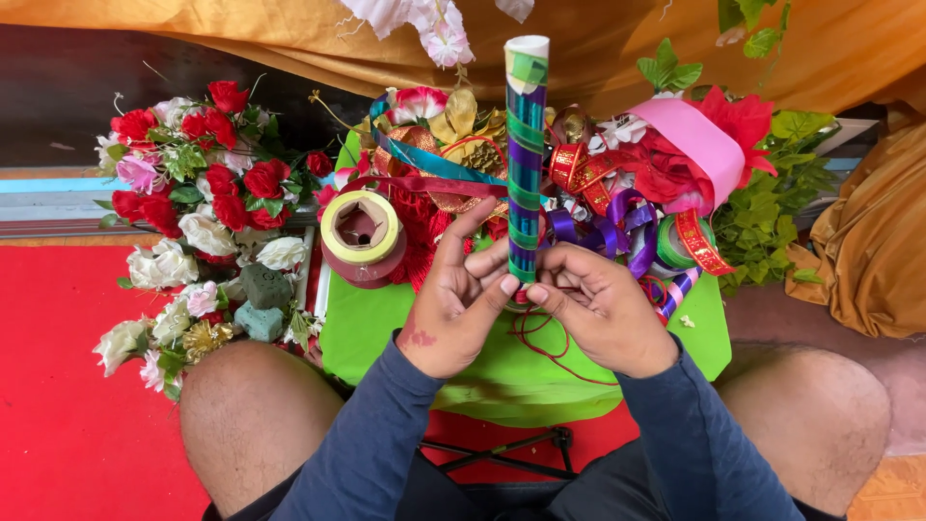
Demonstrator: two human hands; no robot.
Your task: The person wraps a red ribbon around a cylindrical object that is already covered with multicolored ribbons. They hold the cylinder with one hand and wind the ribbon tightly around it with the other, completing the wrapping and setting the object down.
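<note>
Head view: I see both of my hands meeting at the base of an upright tube [526, 154] wrapped in spiral green and purple ribbon. My left hand [456, 307] is curled about the tube's lower end, thumb tip pressed against it, index finger raised and pointing up along its left side. My right hand [600, 307] is partly closed, thumb and fingertips pinching the tube's bottom from the right. The tube stands vertical, its open white top near the upper edge of the frame, its foot over the green table [502, 371] just in front of my knees.

A thin red cord [550, 347] loops on the table below my hands; I cannot tell whether either hand has hold of it. Left of my left hand sits a stack of tape rolls [361, 236], yellow over dark red. Behind the tube lies a heap of mixed ribbons [598, 207], with a broad pink ribbon [696, 140] at the right. A cluster of red and white artificial flowers [207, 193] rests on the red floor [58, 386] at left.
</note>
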